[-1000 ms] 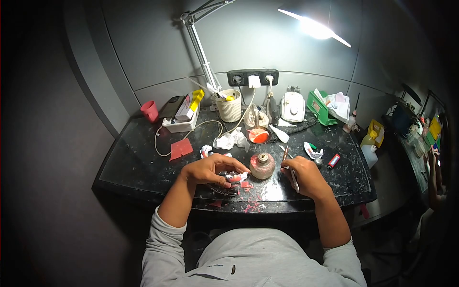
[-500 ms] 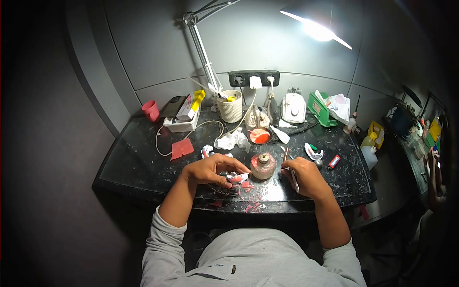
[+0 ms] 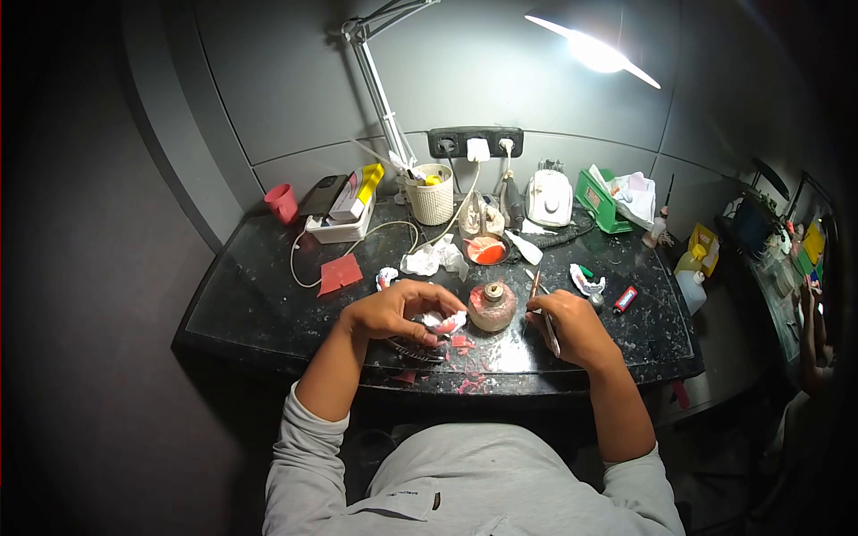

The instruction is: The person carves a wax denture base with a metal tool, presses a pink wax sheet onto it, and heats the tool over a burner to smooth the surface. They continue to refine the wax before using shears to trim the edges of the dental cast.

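My left hand point(image 3: 393, 311) is curled around a white dental cast point(image 3: 445, 322) with pink wax along it, low over the bench. My right hand point(image 3: 575, 329) grips a slim wax-carving tool point(image 3: 534, 286), its brownish shaft pointing up and away from me. A pale, thin length point(image 3: 552, 338) shows below the same fingers. Between the hands stands a round glass spirit lamp point(image 3: 492, 308), pinkish and smeared, with no flame visible. Pink wax scraps point(image 3: 462, 342) lie in front of it. Partly behind my left hand is another cast point(image 3: 386, 278).
Behind the lamp sits a pan of red wax point(image 3: 487, 254) near crumpled tissue point(image 3: 434, 260). A pink wax sheet point(image 3: 340, 274) lies left. To the right are a dental cast point(image 3: 587, 280) and a red lighter-like item point(image 3: 625, 300). A lamp point(image 3: 594, 52) hangs overhead.
The cast has turned in my left hand, so its pink-waxed side faces more toward me. My right hand and its tool stay almost where they were.
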The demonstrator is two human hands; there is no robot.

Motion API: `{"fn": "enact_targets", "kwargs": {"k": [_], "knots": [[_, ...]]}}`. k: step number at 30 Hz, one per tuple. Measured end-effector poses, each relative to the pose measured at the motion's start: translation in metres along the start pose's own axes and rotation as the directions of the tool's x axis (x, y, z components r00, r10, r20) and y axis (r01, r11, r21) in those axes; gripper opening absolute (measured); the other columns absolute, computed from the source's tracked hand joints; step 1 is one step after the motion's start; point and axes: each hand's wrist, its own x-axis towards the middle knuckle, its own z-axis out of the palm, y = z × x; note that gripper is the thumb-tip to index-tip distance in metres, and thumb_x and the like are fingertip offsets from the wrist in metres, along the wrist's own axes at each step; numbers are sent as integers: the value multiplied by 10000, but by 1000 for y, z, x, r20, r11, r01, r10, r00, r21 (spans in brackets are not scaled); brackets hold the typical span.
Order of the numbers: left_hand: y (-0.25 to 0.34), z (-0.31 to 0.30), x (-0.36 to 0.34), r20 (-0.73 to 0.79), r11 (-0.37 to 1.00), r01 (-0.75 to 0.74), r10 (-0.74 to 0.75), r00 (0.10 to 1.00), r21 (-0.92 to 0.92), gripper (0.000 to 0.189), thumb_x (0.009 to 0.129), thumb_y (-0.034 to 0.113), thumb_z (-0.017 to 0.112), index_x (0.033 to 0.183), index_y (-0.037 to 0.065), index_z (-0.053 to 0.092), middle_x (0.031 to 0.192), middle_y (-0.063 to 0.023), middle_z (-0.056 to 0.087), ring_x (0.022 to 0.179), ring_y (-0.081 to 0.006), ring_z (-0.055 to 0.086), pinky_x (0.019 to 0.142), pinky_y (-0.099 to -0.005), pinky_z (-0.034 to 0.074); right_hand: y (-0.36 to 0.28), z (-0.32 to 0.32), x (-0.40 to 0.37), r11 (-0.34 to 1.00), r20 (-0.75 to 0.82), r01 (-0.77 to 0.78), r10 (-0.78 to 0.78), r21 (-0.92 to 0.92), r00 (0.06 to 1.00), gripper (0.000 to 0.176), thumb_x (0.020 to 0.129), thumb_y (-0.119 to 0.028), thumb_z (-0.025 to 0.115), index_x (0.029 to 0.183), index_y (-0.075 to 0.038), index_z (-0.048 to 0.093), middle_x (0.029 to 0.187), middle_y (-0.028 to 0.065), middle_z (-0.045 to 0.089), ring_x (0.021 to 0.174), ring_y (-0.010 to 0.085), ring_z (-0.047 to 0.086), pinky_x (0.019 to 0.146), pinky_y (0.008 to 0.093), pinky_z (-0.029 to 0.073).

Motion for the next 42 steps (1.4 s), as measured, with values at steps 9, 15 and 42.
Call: {"fn": "enact_targets", "kwargs": {"k": [9,15,42], "knots": [[-7,0,10,-495,556,152,542,679,817,501,687,30,764,1173,48,641,1062,-113,597,972,-255,652,873,-349,518,0,0,0,1000,-4,7,-7,-1,1000,152,920,-137,717,999,-16,668,877,194,692,859,393,655,753,477,525],[-9,0,9,-352,258,240,659,665,936,525,659,63,725,1177,46,639,1054,-132,604,1004,-321,624,904,-405,478,-1,-1,-1,1000,-8,1,-1,-11,1000,149,913,-130,724,997,-20,669,873,191,692,856,392,657,751,476,527],[-26,-41,-21,-857,368,780,311,410,507,393,800,203,771,1130,14,675,1147,-213,688,1092,-410,654,918,-494,527,2,-25,5,967,-322,-217,249,132,913,122,909,-86,713,941,30,737,845,193,733,772,352,710,732,388,553]]}}
